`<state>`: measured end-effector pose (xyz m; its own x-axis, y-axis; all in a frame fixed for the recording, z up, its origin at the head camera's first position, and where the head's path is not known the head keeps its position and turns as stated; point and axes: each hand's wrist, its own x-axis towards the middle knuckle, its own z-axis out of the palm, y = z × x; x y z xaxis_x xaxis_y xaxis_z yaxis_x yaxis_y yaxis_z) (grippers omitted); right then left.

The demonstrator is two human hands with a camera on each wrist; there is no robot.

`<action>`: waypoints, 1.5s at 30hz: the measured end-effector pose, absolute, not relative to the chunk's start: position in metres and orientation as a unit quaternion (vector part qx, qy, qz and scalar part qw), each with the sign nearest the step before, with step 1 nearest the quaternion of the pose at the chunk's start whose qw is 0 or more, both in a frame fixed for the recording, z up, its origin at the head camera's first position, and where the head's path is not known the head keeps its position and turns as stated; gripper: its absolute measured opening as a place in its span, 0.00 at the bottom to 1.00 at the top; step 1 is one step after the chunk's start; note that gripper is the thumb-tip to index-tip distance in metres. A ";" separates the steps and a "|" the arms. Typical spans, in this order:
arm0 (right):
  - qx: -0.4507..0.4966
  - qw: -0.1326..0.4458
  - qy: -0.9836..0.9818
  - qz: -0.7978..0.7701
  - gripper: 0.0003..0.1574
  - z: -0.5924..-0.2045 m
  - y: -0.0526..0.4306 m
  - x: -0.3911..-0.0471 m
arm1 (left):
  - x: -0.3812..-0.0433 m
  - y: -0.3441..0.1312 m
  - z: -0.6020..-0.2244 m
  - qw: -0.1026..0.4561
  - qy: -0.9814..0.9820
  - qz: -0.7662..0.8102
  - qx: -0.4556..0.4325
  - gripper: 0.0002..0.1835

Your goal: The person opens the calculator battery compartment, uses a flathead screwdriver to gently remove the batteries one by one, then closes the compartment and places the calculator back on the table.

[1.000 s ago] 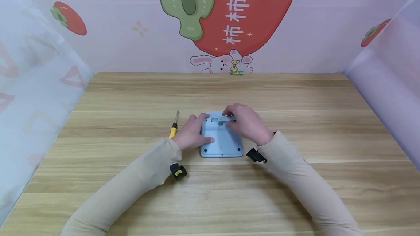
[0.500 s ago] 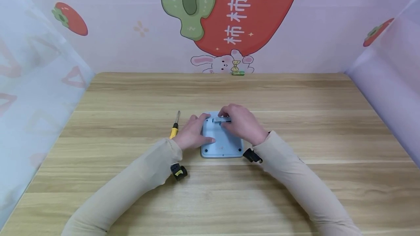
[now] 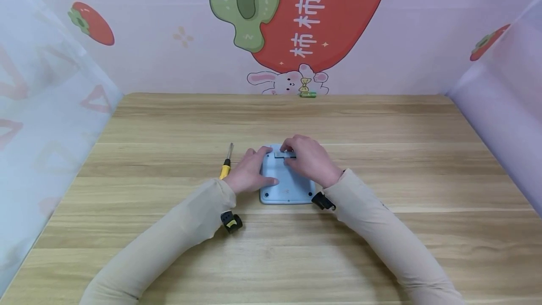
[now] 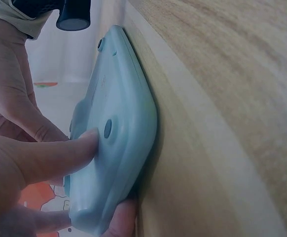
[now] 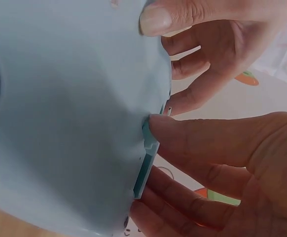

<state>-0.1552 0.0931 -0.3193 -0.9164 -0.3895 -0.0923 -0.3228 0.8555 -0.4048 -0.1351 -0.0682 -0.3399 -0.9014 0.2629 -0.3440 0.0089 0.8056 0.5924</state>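
A light-blue calculator lies back up on the wooden table, its keys out of sight and dark round feet at its corners. Gripping its left side is my left hand, the thumb flat on the back and another finger under the edge. My right hand pinches the small blue battery cover between thumb and fingers at the battery compartment near the calculator's far side. In the right wrist view the cover is tilted, one end standing off the back. The cover and hand hide the compartment's inside.
A screwdriver with a yellow and black handle lies just left of my left hand. One green battery lies at the table's far edge, against the printed backdrop.
My right hand has moved slightly left with the battery cover, bringing it lower over the compartment, whose opening showed earlier. The left hand keeps its grip on the calculator.
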 end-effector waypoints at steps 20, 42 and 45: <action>-0.192 0.080 0.958 -0.199 0.18 -0.323 0.095 -0.157 | -0.136 -0.068 -0.341 0.215 0.924 0.307 0.074 0.43; -0.233 0.040 0.947 -0.216 0.10 -0.321 0.111 -0.146 | -0.136 -0.068 -0.341 0.213 0.926 0.304 0.074 0.43; -0.247 0.038 0.944 -0.214 0.11 -0.322 0.113 -0.143 | -0.136 -0.068 -0.341 0.214 0.925 0.307 0.071 0.43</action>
<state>-0.1432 0.1132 -0.3219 -0.8749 -0.4830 0.0352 -0.4508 0.7858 -0.4235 -0.1360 -0.0684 -0.3414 -0.8980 0.2635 -0.3523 0.0006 0.8015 0.5980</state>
